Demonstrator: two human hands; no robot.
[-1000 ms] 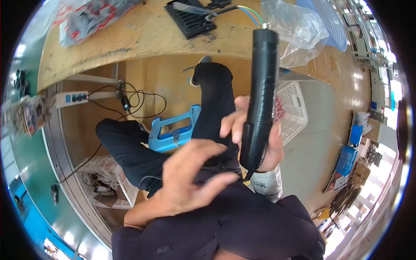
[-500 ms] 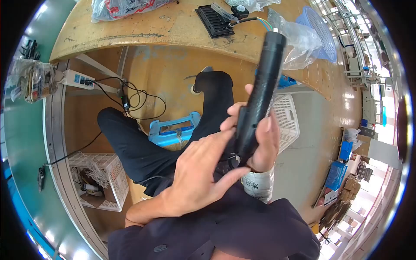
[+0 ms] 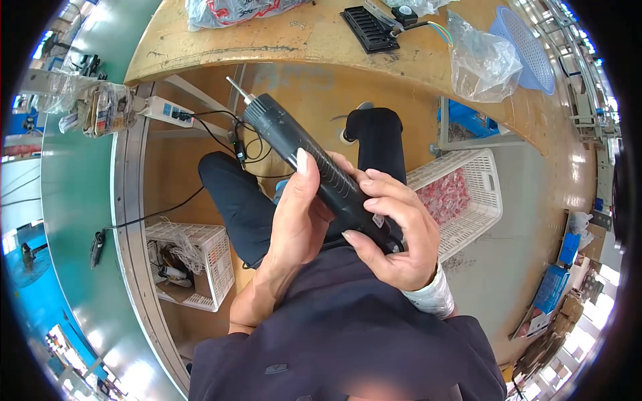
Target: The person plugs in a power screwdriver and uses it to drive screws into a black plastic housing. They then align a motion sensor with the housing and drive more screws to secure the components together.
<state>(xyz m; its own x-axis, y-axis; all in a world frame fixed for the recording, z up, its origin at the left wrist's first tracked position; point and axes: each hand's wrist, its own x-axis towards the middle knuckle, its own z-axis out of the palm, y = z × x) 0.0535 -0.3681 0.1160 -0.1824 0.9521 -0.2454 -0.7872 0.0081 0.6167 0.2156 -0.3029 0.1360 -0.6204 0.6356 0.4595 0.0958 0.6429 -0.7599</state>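
Observation:
A black electric screwdriver (image 3: 277, 130) lies slantwise in front of my body, its thin metal bit pointing up and left. My left hand (image 3: 294, 220) is wrapped around the middle of its body, with the thumb along the upper side. My right hand (image 3: 408, 234) grips the rear end, fingers over the top and thumb on the near side. Part of the tool's rear is hidden by the right fingers. On the bench beyond sits a black finned housing (image 3: 370, 30) with coloured wires.
The wooden bench (image 3: 267, 43) curves across the front, bearing plastic bags and a blue perforated basket (image 3: 525, 50). A white crate (image 3: 495, 194) stands right of my legs, another crate (image 3: 217, 267) at left. A power strip (image 3: 167, 110) with black cables hangs on the left.
The screwdriver has swung from upright to pointing up-left. My left hand has moved from the rear end to its middle; my right hand now holds the rear. The view has shifted.

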